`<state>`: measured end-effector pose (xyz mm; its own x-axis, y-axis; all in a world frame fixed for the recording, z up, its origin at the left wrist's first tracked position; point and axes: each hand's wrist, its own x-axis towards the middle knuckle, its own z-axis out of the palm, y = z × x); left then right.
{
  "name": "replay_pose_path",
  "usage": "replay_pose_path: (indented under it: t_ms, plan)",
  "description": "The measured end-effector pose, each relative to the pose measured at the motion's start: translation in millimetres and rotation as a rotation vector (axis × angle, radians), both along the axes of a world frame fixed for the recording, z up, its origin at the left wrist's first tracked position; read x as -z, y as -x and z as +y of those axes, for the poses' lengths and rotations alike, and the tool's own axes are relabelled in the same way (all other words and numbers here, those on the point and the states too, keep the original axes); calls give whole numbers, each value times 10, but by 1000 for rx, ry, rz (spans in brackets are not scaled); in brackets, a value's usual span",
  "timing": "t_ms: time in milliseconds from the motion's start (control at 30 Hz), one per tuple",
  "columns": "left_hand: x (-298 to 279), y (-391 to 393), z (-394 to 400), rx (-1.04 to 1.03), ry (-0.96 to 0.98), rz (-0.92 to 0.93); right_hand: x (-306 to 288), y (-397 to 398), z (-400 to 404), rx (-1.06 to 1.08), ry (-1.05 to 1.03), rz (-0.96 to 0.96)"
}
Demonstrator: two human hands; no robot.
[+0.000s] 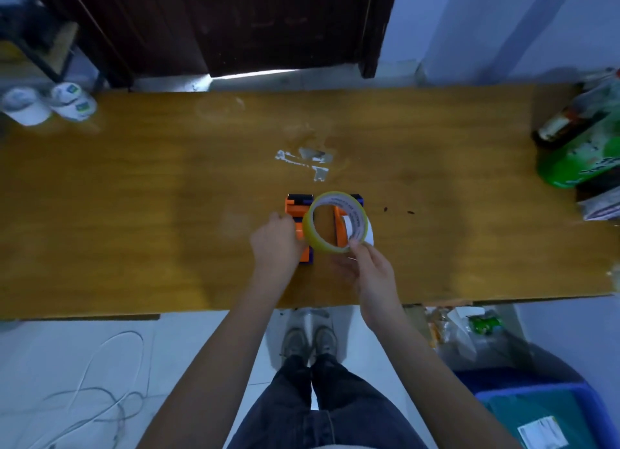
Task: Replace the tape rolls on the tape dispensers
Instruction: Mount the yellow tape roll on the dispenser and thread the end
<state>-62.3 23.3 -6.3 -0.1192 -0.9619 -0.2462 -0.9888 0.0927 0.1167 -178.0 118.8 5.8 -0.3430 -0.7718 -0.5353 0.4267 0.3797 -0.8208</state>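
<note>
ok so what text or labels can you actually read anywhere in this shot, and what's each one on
None can be read as words.
Tape roll, inner core: dark printed lettering, too small and curved to read.
Green bottle: white characters on the label, blurred.
Dark bottle: pale label, unreadable.
Two white cups: green and blue marks, blurred.
Teal package in the blue bin: white shipping label, print too small.

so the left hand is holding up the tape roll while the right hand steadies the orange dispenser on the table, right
Not quite: the hands are swapped. In the head view the right hand pinches the tape roll at its lower edge and holds it up, while the left hand rests on the orange dispenser on the table.
</note>
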Motion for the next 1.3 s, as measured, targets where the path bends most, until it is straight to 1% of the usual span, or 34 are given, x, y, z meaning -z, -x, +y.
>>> replay_pose_path:
  t_ms: [200, 267, 367, 433, 533, 667, 733, 800, 933, 1033, 1133, 1200, 1300]
  plan:
    - [11, 1, -58, -33, -77, 98, -13, -102, -17, 4, 4, -7]
    - [29, -74, -76, -33, -83, 164, -12, -124, -22, 0, 8, -15]
    - [44, -214, -101, -85, -126, 321, -7, -129, -29, -8, 9, -25]
    - [64, -312, -111, -184, -211, 513, 6, -131, -45, -29, -9, -27]
    - [144, -405, -90, -430, -405, 858, 29, -161, -84, -67, -46, -21]
    - [234, -452, -12, -706, -540, 1061, 59, -221, -147, -142, -78, 0]
    - [302, -480, 17, -780, -576, 1133, 68, -249, -181, -176, -89, 8]
    - [345, -518, 33, -822, -604, 1170, 72, -281, -209, -199, -96, 19]
    - [387, -567, 24, -805, -632, 1207, 102, -340, -258, -202, -130, 22]
    - [408, -583, -8, -797, -614, 1174, 146, -383, -256, -205, -155, 39]
    - [364, -603, -26, -791, -591, 1132, 192, -425, -225, -192, -138, 50]
    - [334, -635, -18, -737, -541, 1090, 214, -441, -204, -189, -127, 56]
    - [238, -698, 51, -578, -438, 1053, 238, -469, -197, -210, -128, 97]
